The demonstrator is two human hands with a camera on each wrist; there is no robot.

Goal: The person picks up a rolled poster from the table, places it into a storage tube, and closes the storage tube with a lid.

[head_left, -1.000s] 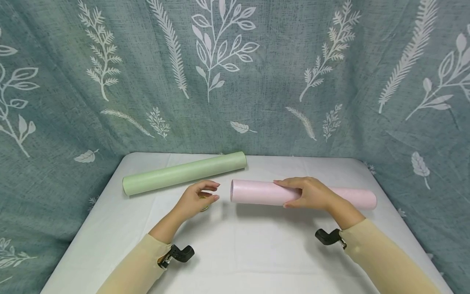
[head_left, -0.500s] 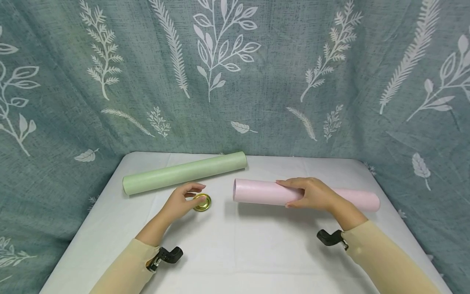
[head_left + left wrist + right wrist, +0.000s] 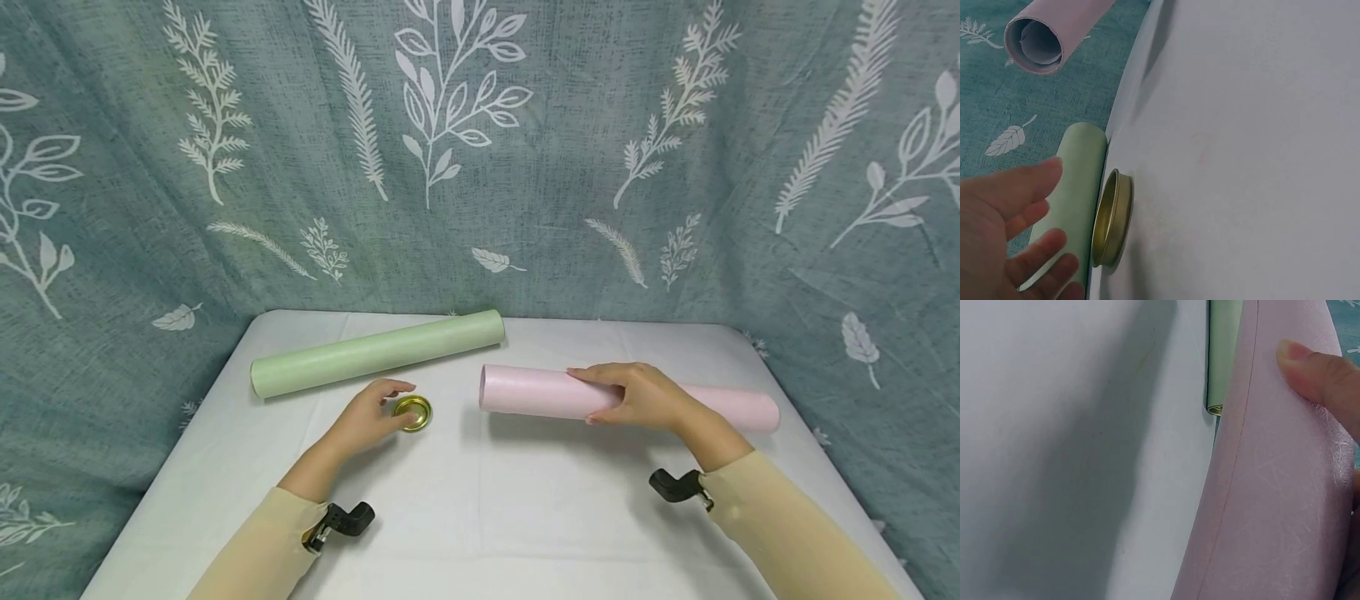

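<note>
My right hand point(image 3: 645, 400) grips a pink cardboard tube point(image 3: 525, 392) around its middle, holding it level above the table with its shadow below. In the right wrist view the thumb point(image 3: 1322, 372) presses on the tube's side. The tube's left end is open, and in the left wrist view a pale rolled sheet point(image 3: 1040, 44) shows inside it. A shallow round gold lid point(image 3: 426, 415) lies hollow side up on the table. My left hand point(image 3: 366, 423) hovers beside it with fingers loosely bent; in the left wrist view there is a gap between fingertips and lid point(image 3: 1124, 222).
A green tube point(image 3: 375, 354) lies slanted across the back left of the table, behind the lid. White cloth point(image 3: 480, 508) covers the table. A leaf-patterned blue-green curtain point(image 3: 555, 167) hangs at the back and sides.
The left hand has drawn back to the left, uncovering the gold lid, and its fingers have loosened. The pink tube has shifted slightly right with the right hand.
</note>
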